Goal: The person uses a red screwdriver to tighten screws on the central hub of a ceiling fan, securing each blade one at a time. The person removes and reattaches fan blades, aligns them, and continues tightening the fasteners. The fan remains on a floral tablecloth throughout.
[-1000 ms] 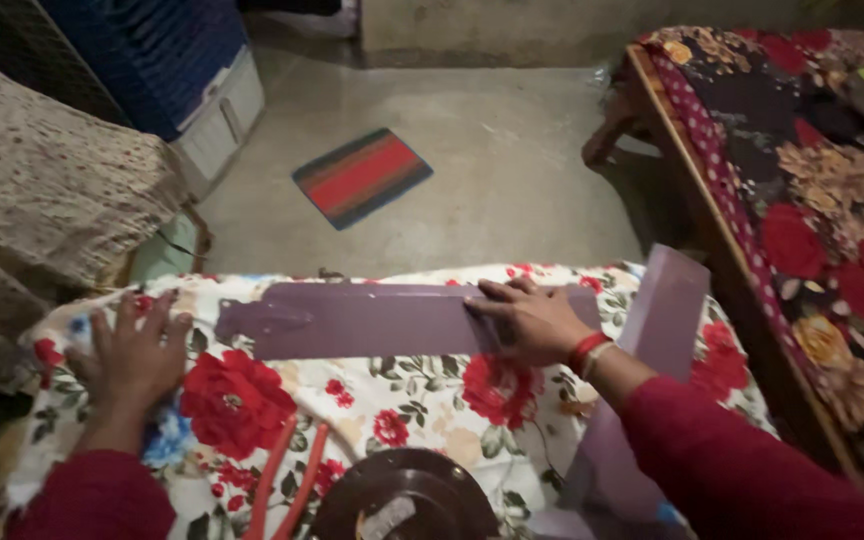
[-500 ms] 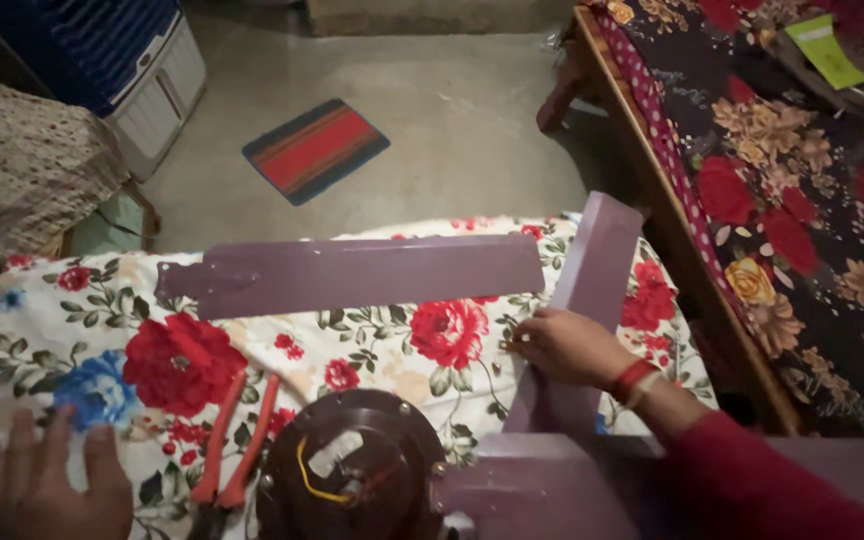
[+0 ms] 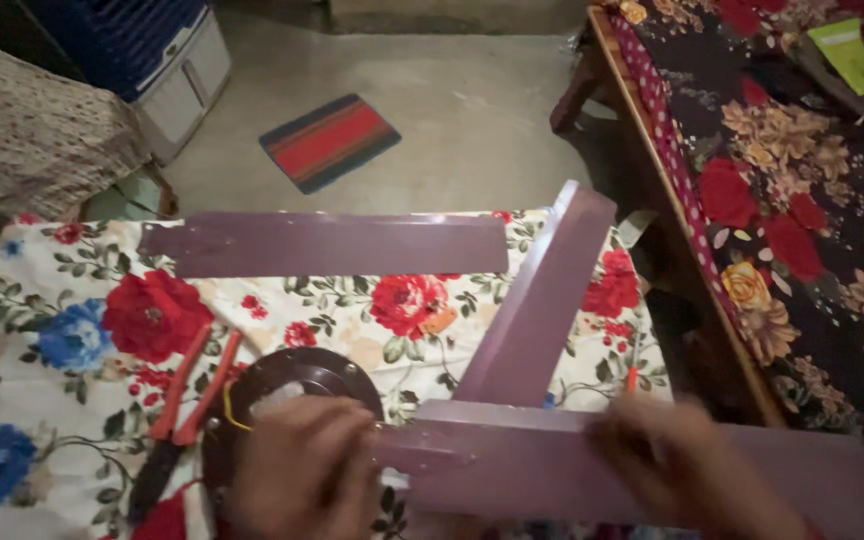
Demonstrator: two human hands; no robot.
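Head view, left hand: my left hand (image 3: 302, 470) now sits over the dark round fan motor (image 3: 287, 385) at the near edge of the surface (image 3: 72, 300). A second ago it lay flat on the cloth far to the left. It is blurred, so I cannot tell whether the fingers are clenched on the housing or only resting there.

Head view, right hand: my right hand (image 3: 692, 465) has come off the far blade and now lies on the nearest purple blade (image 3: 512, 455). Motion blur hides whether the fingers grip it or press flat.

Nearest blade: lies crosswise in front of me, its left end meeting the motor under my left hand.

Second blade (image 3: 537, 300): slants up and to the right from the nearest blade, its tip over the edge of the surface.

Third blade (image 3: 327, 245): lies alone across the far side of the floral cloth, untouched since the right hand left it.

Pliers (image 3: 182, 400): red-handled, just left of the motor.

Meaning: I judge the work has shifted from the far loose blade to the joint between nearest blade and motor.

Surroundings: striped mat (image 3: 330, 140) on the floor, floral bed (image 3: 802, 180) to the right.
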